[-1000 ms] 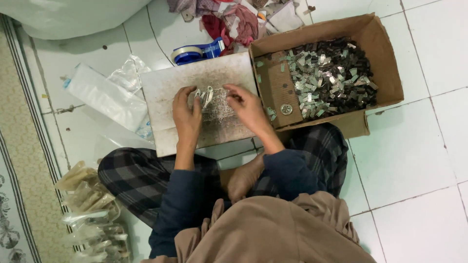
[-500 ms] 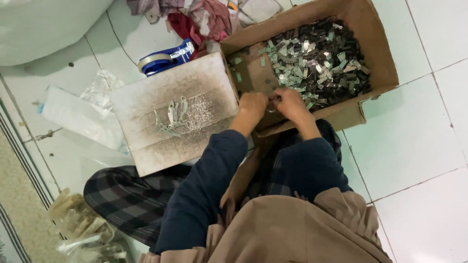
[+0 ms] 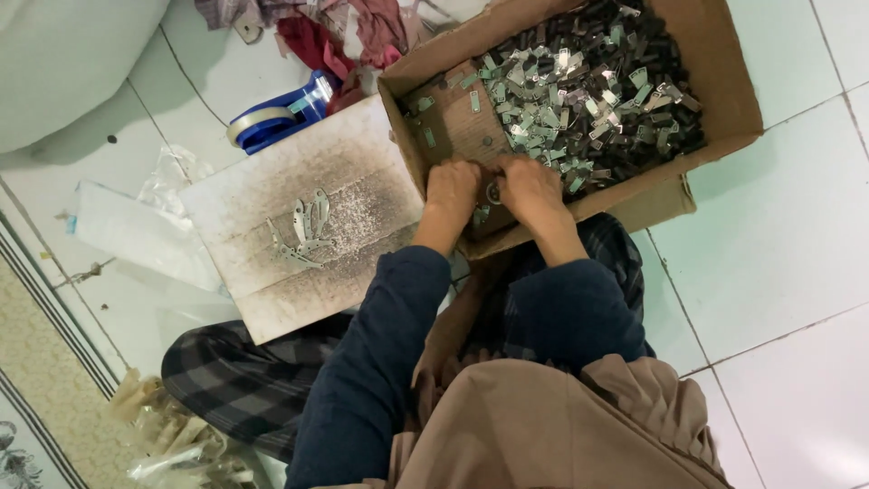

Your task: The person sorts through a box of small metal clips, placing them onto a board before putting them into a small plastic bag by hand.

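Both my hands reach into the near corner of a brown cardboard box (image 3: 724, 81) filled with several small silver and dark metal pieces (image 3: 588, 91). My left hand (image 3: 450, 190) and my right hand (image 3: 529, 188) sit side by side, fingers curled over pieces at the box floor; what they grip is hidden. To the left lies a stained white board (image 3: 272, 290) carrying a small cluster of silver metal pieces (image 3: 303, 231).
A blue tape dispenser (image 3: 272, 118) lies behind the board beside red and patterned cloth (image 3: 344, 32). Clear plastic bags (image 3: 136, 226) lie left of the board, more bags (image 3: 172, 444) by my knee. A patterned rug (image 3: 36, 380) borders the white tiled floor.
My hands left the silver pieces on the white board and moved right into the cardboard box. The view shifted with them.
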